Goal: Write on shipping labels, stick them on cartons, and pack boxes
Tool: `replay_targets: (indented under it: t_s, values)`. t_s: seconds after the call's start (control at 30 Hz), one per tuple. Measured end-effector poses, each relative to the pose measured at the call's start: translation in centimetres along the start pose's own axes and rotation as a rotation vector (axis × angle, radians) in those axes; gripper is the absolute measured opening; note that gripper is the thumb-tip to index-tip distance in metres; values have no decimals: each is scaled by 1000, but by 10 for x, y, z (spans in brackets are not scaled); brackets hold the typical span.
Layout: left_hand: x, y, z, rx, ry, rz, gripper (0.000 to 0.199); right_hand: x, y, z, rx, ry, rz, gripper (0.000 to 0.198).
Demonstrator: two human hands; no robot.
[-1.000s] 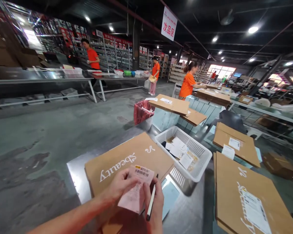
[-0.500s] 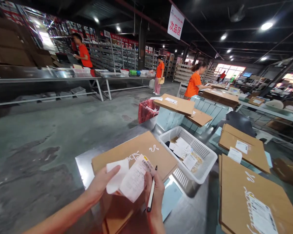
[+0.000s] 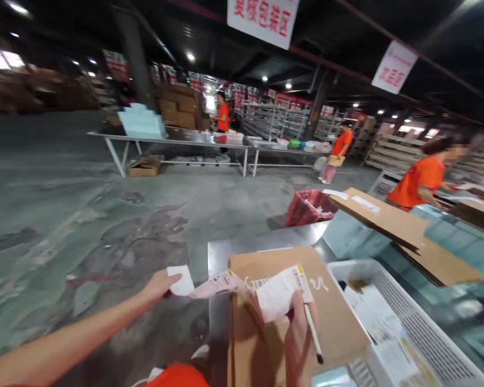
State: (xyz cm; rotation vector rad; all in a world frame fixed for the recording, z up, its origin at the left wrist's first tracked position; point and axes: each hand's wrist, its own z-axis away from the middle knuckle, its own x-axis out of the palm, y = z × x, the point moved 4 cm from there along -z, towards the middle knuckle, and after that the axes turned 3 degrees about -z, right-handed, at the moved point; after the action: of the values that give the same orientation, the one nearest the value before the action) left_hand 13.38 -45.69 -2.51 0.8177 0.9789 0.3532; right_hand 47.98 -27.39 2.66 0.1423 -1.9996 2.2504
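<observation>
My left hand (image 3: 161,285) pinches one end of a strip of printed paper labels (image 3: 213,286), out past the left edge of the metal table (image 3: 218,312). The strip stretches across to my right hand (image 3: 300,333), whose fingers are closed on its other end. A white pen with a dark tip (image 3: 313,334) is also in the right hand, slanting down. Beneath the hands lies a flat brown cardboard piece (image 3: 326,317) with white lettering, stacked on others. Motion blurs the print on the labels.
A white perforated basket (image 3: 427,328) holding papers stands right of the cardboard. Behind it are flat cartons (image 3: 381,215) on pale blue boxes (image 3: 353,236). A red-lined bin (image 3: 308,209) sits past the table. Several people in orange shirts (image 3: 417,183) stand farther off near long tables (image 3: 173,141).
The view has swung left. My left hand has moved away from the right, drawing the folded labels out into a long strip. The pen stays in my right hand.
</observation>
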Motion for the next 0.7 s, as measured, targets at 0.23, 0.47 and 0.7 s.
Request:
replay_targets:
  t_s: [0.23,0.47,0.7]
  values:
    - [26,100,72,637,-538,142,48,39,10,13,149,-191,-161,63]
    - [102,111,109,399,-986,211,34,23,11,8,126,-243,-72,58]
    - [152,96,96,210,-916,221,21,3,1,-37,-154,-149,195,49]
